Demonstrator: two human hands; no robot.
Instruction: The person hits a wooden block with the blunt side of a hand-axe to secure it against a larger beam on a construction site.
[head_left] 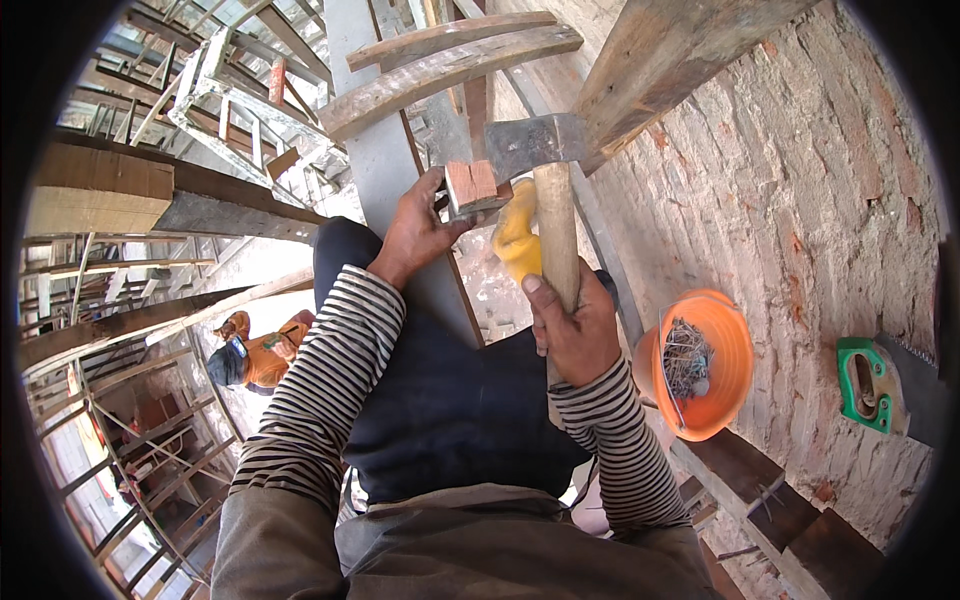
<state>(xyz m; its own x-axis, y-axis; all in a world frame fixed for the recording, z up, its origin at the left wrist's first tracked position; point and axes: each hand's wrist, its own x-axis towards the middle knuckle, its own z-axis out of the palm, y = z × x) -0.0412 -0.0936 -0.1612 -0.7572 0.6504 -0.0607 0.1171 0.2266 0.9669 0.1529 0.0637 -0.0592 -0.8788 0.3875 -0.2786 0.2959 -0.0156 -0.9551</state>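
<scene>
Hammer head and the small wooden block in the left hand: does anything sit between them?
Nothing visible does. The hammer, gripped by the right hand on its wooden handle, has its metal head right beside the wooden block pinched in the left hand. The yellow boot lies below, out of the way.

Saw point(890, 385) blade cut off; nails point(686, 358) blurred

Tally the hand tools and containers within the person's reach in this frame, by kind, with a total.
Hammers: 1, the wooden-handled hammer gripped in the right hand
Handsaws: 1, the green-handled saw against the brick wall
Bowls: 1, the orange bowl holding nails
Wooden blocks: 1, the small block in the left hand
Total: 4
</scene>
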